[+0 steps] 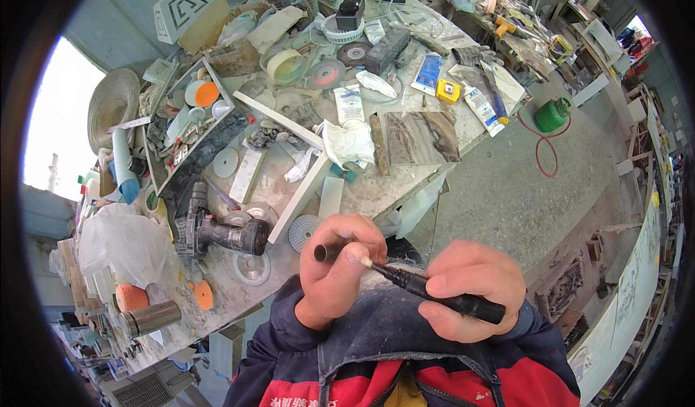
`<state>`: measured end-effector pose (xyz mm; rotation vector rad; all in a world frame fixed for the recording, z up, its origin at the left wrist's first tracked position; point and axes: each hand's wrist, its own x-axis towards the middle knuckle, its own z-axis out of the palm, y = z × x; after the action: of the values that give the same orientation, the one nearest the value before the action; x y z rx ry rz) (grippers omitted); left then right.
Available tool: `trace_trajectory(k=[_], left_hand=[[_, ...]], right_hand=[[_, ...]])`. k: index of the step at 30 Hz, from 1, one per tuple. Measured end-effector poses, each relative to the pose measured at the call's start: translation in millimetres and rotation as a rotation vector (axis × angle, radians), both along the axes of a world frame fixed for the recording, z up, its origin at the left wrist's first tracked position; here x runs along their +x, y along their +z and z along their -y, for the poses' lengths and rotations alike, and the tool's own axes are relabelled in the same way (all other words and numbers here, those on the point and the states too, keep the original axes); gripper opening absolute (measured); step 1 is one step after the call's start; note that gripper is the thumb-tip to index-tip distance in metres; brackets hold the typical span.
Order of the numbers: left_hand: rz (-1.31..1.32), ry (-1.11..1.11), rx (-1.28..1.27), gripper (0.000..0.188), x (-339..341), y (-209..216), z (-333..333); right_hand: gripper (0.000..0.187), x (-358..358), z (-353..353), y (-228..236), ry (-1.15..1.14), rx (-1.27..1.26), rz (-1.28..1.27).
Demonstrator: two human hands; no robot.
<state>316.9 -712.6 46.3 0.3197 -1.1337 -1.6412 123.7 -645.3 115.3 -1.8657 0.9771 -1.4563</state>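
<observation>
Close to my chest, my right hand [474, 287] is closed around a black marker pen [413, 280]. Its pale tip [367, 261] points left and meets, or nearly meets, my left thumb. My left hand [340, 266] is closed on a dark marker cap [326, 253], whose round end sticks out past the fingers. The far end of the cap is hidden by those fingers. Just beyond my left hand, a round perforated grey pad [304, 232] lies on the workbench [224, 298].
A black cordless drill [221, 235] lies left of my hands, near a metal cylinder [153, 319] and a plastic bag [127, 240]. White strips [298, 197], a brown stone-patterned tile [423, 138] and a yellow tape measure [448, 91] sit farther back. A green gas cylinder [552, 115] stands on the floor.
</observation>
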Motion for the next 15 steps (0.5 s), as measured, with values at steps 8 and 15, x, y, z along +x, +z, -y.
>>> trace_trajectory(k=[8,15], left_hand=[[0.029,0.002,-0.017,0.023,2.0,-1.0,-4.5],[0.071,0.015,-0.018,0.020,5.9,-0.7,-7.2]], right_hand=[[0.039,0.9,-3.7,2.1,0.006,0.015,0.027],[0.035,2.0,-3.9,3.4,-0.068,0.016,0.041]])
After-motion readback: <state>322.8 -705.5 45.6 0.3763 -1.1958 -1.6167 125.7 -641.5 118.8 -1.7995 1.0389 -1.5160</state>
